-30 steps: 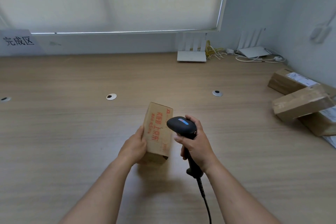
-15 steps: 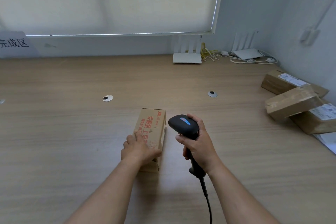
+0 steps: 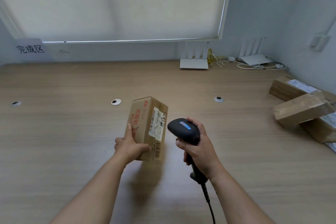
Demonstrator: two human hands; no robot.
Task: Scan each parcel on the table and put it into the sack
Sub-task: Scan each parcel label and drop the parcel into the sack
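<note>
our left hand (image 3: 130, 146) grips the near end of a cardboard parcel (image 3: 147, 127), tilted above the wooden table (image 3: 72, 132) so its white shipping label (image 3: 157, 125) faces right. our right hand (image 3: 199, 146) is wrapped around a black barcode scanner (image 3: 182, 131) just beside that label. three more parcels (image 3: 305, 111) are stacked at far right.
</note>
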